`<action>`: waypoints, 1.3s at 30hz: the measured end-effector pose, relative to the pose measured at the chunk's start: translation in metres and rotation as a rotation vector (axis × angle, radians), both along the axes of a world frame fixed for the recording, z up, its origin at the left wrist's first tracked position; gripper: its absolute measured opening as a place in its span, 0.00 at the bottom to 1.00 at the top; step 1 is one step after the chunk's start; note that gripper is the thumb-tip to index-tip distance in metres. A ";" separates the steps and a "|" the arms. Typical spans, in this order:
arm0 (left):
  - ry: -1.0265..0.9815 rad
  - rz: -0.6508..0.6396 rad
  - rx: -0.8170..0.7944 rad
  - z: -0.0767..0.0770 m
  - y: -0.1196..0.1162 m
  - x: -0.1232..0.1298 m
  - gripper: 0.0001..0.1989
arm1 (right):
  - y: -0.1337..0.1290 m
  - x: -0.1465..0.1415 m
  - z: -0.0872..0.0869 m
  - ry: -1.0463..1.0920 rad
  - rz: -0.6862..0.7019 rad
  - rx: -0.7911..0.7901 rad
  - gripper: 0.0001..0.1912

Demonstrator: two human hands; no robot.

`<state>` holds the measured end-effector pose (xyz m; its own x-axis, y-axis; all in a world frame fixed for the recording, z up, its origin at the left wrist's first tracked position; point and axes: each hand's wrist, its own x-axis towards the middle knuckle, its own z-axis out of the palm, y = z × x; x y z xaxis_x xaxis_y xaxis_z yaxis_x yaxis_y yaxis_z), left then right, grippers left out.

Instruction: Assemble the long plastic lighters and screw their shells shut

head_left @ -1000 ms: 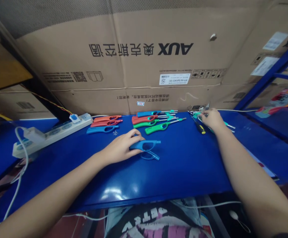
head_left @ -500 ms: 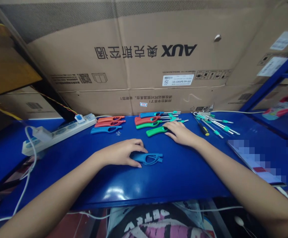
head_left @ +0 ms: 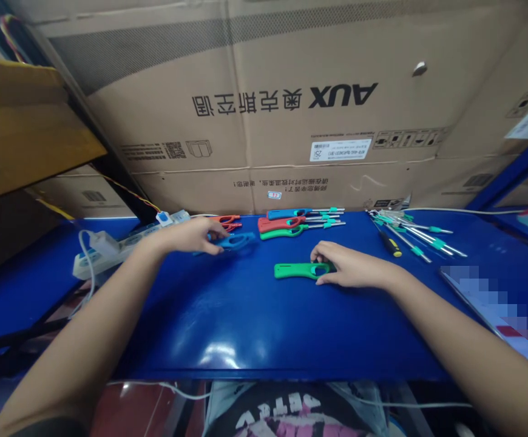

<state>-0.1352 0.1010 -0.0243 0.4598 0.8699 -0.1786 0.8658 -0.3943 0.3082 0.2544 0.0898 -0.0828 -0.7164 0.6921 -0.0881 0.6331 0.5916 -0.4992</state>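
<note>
My left hand is closed on a blue lighter handle, slightly blurred, beside the red handles at the back left. My right hand grips a green gas lighter at its trigger end; the fingers cover its front part. Behind, a blue lighter, a red lighter and another green lighter lie side by side, their metal tubes pointing right.
At the right lie several metal lighter tubes with green parts, and a black-and-yellow screwdriver. A tablet-like device rests near the right edge. A white power strip is at the left. A large cardboard box walls off the back.
My left hand has carried the blue handle from the middle to the back left. My right hand has drawn the green lighter away from the row, toward me.
</note>
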 end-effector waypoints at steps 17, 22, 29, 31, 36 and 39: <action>0.069 0.100 0.262 -0.011 0.056 -0.022 0.32 | -0.004 -0.001 -0.002 -0.016 -0.055 0.134 0.19; -0.178 -0.158 0.391 -0.035 -0.025 0.060 0.20 | -0.006 -0.003 0.002 -0.059 -0.063 0.108 0.18; -0.220 -0.250 0.328 -0.084 -0.082 0.135 0.23 | -0.025 -0.022 0.002 0.015 0.040 0.058 0.15; -0.278 -0.252 0.320 -0.090 -0.078 0.134 0.18 | -0.029 -0.027 0.001 0.020 0.038 0.076 0.13; -0.378 -0.234 0.277 -0.094 -0.073 0.127 0.15 | -0.023 -0.022 0.003 0.083 0.011 0.011 0.18; -0.422 -0.195 0.260 -0.094 -0.073 0.127 0.13 | -0.014 -0.014 0.005 0.115 -0.034 -0.096 0.22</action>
